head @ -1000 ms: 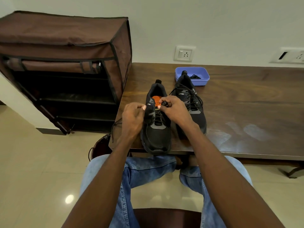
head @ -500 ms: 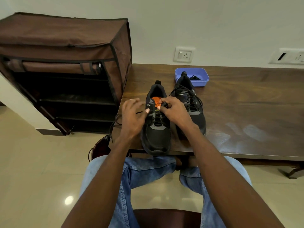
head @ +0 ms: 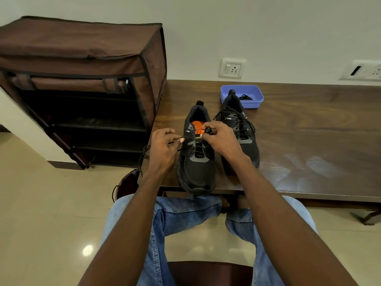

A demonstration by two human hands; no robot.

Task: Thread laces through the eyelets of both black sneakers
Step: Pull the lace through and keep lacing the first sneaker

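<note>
Two black sneakers stand side by side on the wooden table (head: 309, 131). The near sneaker (head: 195, 170) has an orange insole and its toe hangs over the table's front edge. My left hand (head: 164, 149) pinches a black lace (head: 175, 140) that runs out of the shoe's left side, and the loose end dangles below the hand. My right hand (head: 219, 139) grips the tongue and upper lace area of this shoe. The second sneaker (head: 241, 124) is to the right, fully laced, with its laces loose on top.
A blue plastic tray (head: 250, 93) holding a dark lace sits behind the second sneaker. A brown fabric shoe rack (head: 82, 79) stands left of the table. Wall sockets (head: 232, 68) are above the table. My knees in jeans are under the front edge.
My left hand has moved left, away from the shoe, drawing the lace out. My right hand stays at the tongue.
</note>
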